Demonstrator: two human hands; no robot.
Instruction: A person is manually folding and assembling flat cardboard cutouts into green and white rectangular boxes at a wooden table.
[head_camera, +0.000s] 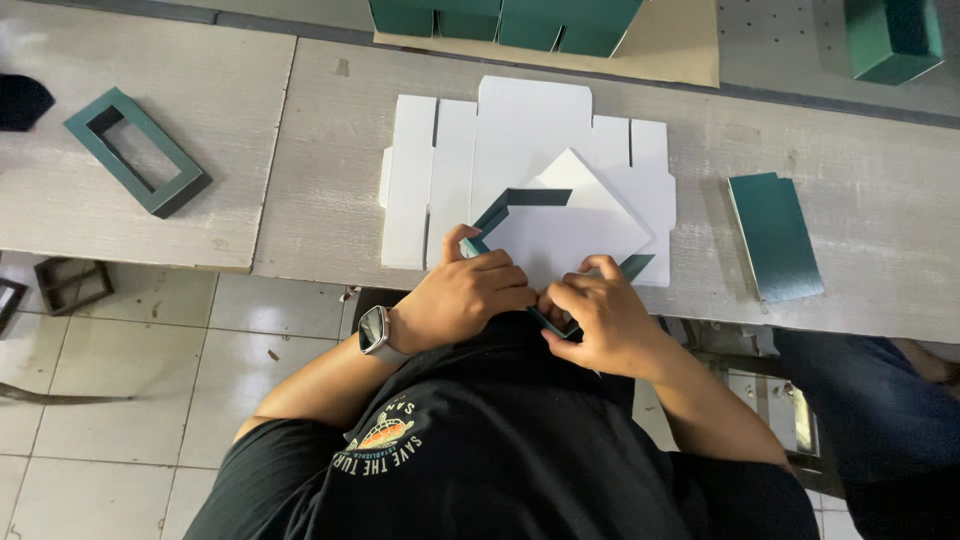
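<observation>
From my seat, the near corner of the half-folded green-and-white box (560, 230) is buried under both hands, so I can't see that fold. Beyond it, the row of green boxes (505, 22) is cut by the top edge. Far left of it, a dark object (20, 100) runs off frame, unidentifiable.

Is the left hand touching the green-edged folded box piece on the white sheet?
Touching. The head view shows the left hand pressing its thumb and fingers onto the green-edged box piece, with no gap visible.
</observation>
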